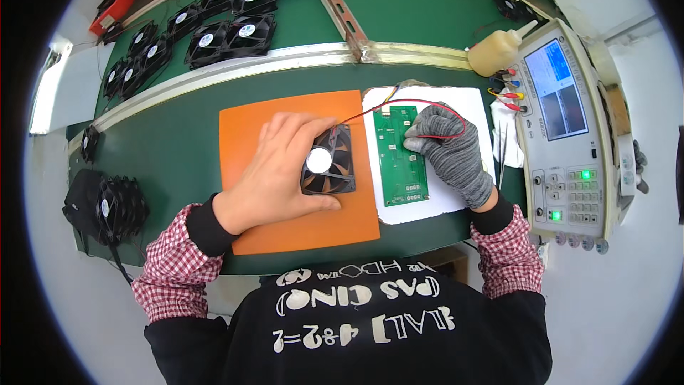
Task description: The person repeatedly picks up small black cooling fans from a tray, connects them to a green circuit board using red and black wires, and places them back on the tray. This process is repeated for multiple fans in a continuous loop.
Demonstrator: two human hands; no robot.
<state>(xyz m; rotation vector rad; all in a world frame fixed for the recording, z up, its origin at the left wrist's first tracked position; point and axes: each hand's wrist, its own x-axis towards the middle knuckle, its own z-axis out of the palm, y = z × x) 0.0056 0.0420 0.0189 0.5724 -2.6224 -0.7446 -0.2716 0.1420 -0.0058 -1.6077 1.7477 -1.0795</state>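
A square black cooling fan (342, 162) with a round white label lies on an orange mat (299, 235). My bare left hand (278, 164) is closed around its left side, index finger along the top edge and thumb at the bottom edge. A thin red and black cable (427, 100) leaves the fan, arches to the right and loops back to my right hand (449, 146). That hand wears a grey knitted glove and pinches the cable's end, which the fingertips hide. Below it lies a green circuit board (399, 178) on a white pad (463, 96).
Several more black fans (247, 31) stand behind a pale rail (285, 52), with others stacked at the left edge. On the right are a test instrument (570, 135) with a lit screen, a yellowish squeeze bottle (495, 52), coloured clip leads (509, 93) and tweezers (503, 146).
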